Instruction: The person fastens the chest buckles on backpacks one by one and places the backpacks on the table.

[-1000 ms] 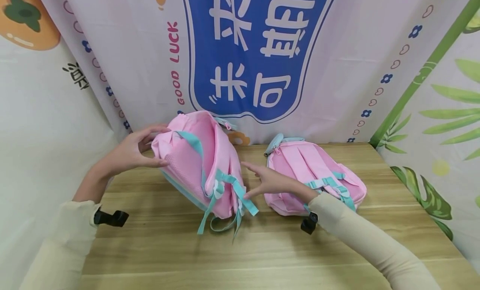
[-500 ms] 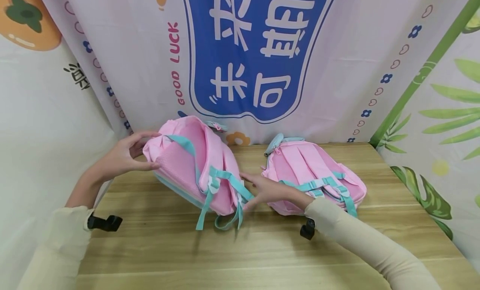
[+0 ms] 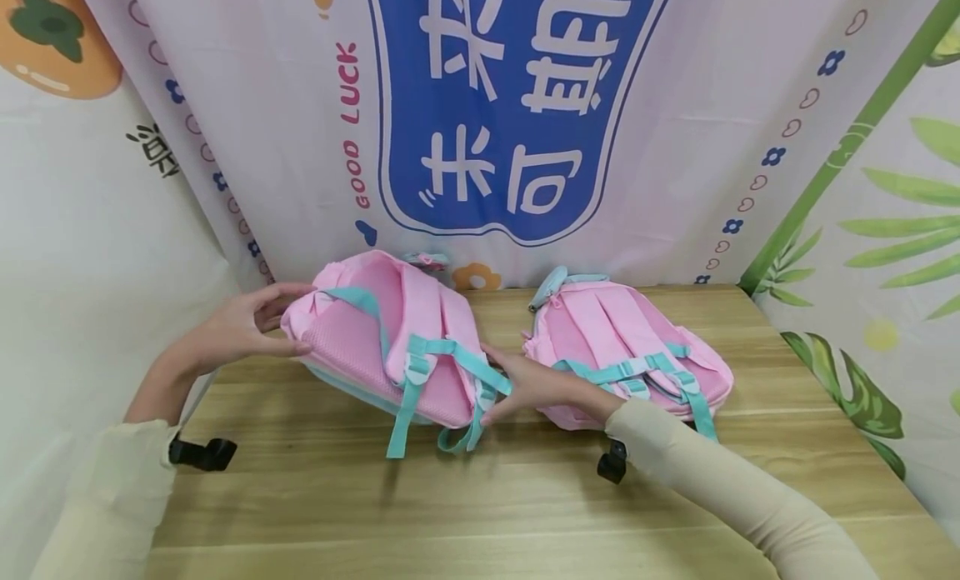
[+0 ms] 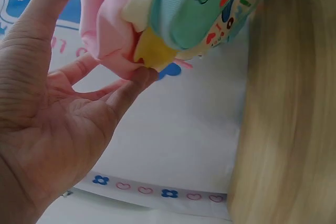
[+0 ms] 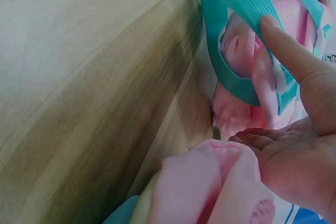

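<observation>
A pink backpack with teal straps leans over the left half of the table, its mesh back upward. My left hand holds its left end, thumb in front and fingers behind. In the left wrist view the thumb and fingertips of the left hand meet the pink fabric beside the backpack's printed teal front. At the other end, my right hand spans the backpack's side. In the right wrist view its thumb presses a teal strap, while its fingers reach behind the bag.
A second pink backpack lies straps up on the right, just behind my right wrist. Under both is a wooden table. A printed cloth hangs along the table's back edge, with more printed cloth at both sides.
The left backpack has come down and slightly left, tipping flatter, with my left hand moving along with it. My right hand has shifted slightly down and closer around the backpack's right side.
</observation>
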Demonstrator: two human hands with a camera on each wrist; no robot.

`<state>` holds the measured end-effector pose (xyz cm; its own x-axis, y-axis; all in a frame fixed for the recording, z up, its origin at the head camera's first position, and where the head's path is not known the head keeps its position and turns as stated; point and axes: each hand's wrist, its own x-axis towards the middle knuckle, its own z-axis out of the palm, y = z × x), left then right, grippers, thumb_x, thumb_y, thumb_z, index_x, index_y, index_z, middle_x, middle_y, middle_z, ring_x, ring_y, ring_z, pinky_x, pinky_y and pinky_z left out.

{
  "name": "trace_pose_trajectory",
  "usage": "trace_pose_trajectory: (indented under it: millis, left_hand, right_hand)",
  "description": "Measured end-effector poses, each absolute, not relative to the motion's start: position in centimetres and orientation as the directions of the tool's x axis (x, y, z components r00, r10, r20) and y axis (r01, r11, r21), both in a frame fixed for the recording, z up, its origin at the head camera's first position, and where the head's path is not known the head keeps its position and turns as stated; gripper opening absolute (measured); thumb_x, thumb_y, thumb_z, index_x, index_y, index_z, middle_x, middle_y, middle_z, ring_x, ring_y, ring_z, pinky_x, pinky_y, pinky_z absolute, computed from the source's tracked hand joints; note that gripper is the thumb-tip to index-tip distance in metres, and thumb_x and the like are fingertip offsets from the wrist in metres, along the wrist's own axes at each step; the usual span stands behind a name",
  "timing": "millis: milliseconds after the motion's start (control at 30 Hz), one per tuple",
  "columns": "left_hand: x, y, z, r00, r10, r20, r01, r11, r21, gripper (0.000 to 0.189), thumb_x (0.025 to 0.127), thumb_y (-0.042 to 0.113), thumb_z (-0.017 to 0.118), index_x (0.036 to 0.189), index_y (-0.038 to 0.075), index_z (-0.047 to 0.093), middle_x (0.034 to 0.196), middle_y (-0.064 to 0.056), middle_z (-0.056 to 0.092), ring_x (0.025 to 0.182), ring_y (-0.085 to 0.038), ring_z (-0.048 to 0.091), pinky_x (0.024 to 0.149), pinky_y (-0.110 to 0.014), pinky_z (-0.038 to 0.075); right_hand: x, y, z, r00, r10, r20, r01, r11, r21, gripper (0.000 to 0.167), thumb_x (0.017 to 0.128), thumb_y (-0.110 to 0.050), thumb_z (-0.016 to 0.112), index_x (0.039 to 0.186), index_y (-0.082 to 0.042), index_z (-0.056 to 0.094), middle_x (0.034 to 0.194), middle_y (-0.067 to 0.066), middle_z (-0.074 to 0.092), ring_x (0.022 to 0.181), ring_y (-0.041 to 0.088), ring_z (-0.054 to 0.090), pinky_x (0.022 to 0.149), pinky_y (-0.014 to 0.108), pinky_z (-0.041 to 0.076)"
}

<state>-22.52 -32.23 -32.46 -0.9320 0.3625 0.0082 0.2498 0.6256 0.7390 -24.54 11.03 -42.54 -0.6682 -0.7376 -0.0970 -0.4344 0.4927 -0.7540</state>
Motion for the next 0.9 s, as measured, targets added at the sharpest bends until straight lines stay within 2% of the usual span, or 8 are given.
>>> trace_pose_trajectory:
  millis: [100,200,300,367,567,767,900]
  left_hand:
    - [-22.6,-32.6,-33.5,-0.923,0.384,-0.034,0.234,0.629,0.741,0.079,0.085,0.023,0.084,0.152,0.017,0.042,0.152,-0.012,0.047,0.122,0.004,0.054,0.093,-0.015,0.052]
    - [-22.7,-32.8,-34.5,-0.906,0.417,-0.067,0.223,0.606,0.764,0.081,0.085,0.021,0.084,0.153,0.014,0.040,0.152,-0.015,0.045,0.130,-0.016,0.056,0.093,-0.018,0.054]
    - [-22.7,-32.9,-35.3,-0.889,0.453,-0.075,0.222,0.566,0.794,0.082,0.084,0.016,0.084,0.153,0.009,0.039,0.153,-0.019,0.042,0.135,-0.037,0.052,0.094,-0.020,0.054]
    - [-22.8,-33.0,-35.8,-0.884,0.461,-0.073,0.221,0.552,0.804,0.082,0.084,0.014,0.084,0.153,0.007,0.039,0.154,-0.020,0.041,0.136,-0.042,0.050,0.094,-0.019,0.053]
    - [-22.8,-33.3,-37.0,-0.876,0.473,-0.091,0.202,0.531,0.823,0.085,0.083,0.012,0.084,0.153,0.003,0.038,0.153,-0.024,0.042,0.135,-0.047,0.050,0.093,-0.021,0.055]
    - [-22.7,-33.7,-38.1,-0.876,0.463,-0.138,0.166,0.557,0.814,0.089,0.081,0.016,0.086,0.154,0.003,0.036,0.154,-0.026,0.040,0.136,-0.049,0.049,0.094,-0.025,0.056]
    - [-22.8,-33.8,-38.9,-0.873,0.454,-0.179,0.139,0.582,0.801,0.094,0.080,0.020,0.087,0.155,0.004,0.034,0.155,-0.027,0.039,0.137,-0.049,0.048,0.096,-0.030,0.056]
  right_hand:
    - [-24.5,10.9,-42.5,-0.661,-0.746,-0.087,-0.417,0.460,-0.784,0.121,0.080,-0.030,0.089,0.164,-0.008,0.006,0.169,0.010,0.024,0.154,0.023,0.029,0.124,0.041,0.030]
    - [-24.3,10.9,-42.4,-0.664,-0.743,-0.088,-0.399,0.450,-0.799,0.120,0.080,-0.028,0.089,0.164,-0.006,0.006,0.170,0.011,0.021,0.154,0.026,0.028,0.124,0.044,0.029]
    - [-24.2,10.9,-42.4,-0.682,-0.726,-0.091,-0.400,0.474,-0.784,0.118,0.079,-0.030,0.089,0.163,-0.005,0.009,0.169,0.012,0.023,0.153,0.029,0.030,0.124,0.045,0.028]
    - [-24.3,11.0,-42.6,-0.689,-0.719,-0.091,-0.404,0.485,-0.776,0.118,0.079,-0.030,0.089,0.163,-0.006,0.010,0.168,0.012,0.025,0.153,0.029,0.031,0.124,0.045,0.029]
    - [-24.4,11.1,-42.9,-0.702,-0.706,-0.095,-0.410,0.509,-0.757,0.119,0.078,-0.034,0.090,0.164,-0.010,0.011,0.168,0.009,0.026,0.153,0.026,0.031,0.125,0.043,0.028]
    - [-24.3,11.2,-42.7,-0.703,-0.705,-0.096,-0.424,0.524,-0.739,0.120,0.077,-0.036,0.091,0.164,-0.010,0.012,0.168,0.009,0.026,0.154,0.023,0.027,0.125,0.043,0.026]
    - [-24.3,11.2,-42.5,-0.696,-0.712,-0.089,-0.443,0.524,-0.728,0.119,0.077,-0.034,0.091,0.163,-0.008,0.014,0.167,0.012,0.029,0.153,0.024,0.031,0.125,0.044,0.028]
